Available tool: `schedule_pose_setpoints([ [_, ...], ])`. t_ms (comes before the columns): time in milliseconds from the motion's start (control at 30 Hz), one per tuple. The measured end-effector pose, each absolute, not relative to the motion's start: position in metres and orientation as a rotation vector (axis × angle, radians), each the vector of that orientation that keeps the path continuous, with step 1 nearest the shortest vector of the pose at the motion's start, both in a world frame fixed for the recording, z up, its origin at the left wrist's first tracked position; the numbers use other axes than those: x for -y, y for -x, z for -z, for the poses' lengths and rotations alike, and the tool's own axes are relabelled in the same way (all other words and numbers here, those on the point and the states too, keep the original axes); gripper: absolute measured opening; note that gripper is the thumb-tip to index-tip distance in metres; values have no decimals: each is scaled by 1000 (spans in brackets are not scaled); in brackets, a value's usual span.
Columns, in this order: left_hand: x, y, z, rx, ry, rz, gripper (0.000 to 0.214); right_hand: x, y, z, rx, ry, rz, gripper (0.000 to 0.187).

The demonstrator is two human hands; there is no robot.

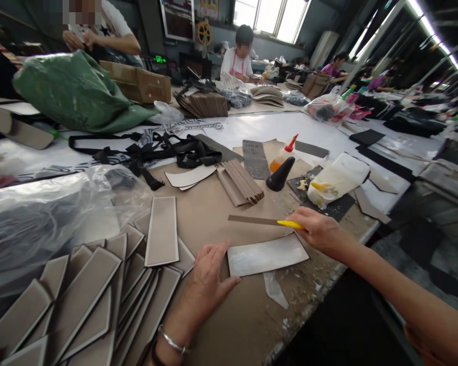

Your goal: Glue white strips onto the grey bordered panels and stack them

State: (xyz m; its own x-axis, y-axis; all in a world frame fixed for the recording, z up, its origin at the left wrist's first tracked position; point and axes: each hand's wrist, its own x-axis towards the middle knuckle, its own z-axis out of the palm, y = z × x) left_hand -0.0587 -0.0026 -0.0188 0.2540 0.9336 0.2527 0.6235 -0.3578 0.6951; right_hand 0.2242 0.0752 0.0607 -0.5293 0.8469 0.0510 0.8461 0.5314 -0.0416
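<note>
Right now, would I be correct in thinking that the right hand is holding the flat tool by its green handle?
Not quite: the handle is yellow, not green, as the head view shows. The right hand is indeed holding the flat tool by it.

Dim overall, with white glare from the back windows (267,18) and tube light (432,30), edges stretched

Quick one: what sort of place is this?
Likely a factory workshop, judging by the heaped grey-brown panels, the tangle of black straps and several people at work farther back.
</note>
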Motion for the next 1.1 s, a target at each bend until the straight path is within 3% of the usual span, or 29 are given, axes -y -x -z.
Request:
schedule_pose_setpoints([
  [100,3,60,18,-1411,-2083,-900,64,-92,-221,-56,2806,1656,-118,17],
  [267,2,60,18,-1411,-2097,-897,66,-107,-204,-55,2838,1609,171,25],
  [400,1,60,18,-1398,-2105,-906,69,-118,-188,-49,2942,1546,-3,33],
  [667,-1,62,16,-1379,-2109,-852,69,-139,-184,-34,3017,1550,-275,30],
  [900,1,62,18,-1364,-2155,-886,67,-115,-177,-76,3000,1582,-24,32],
  [1100,1,60,19,-1423,-2114,-872,70,-73,-182,-100,2898,1314,-243,36],
])
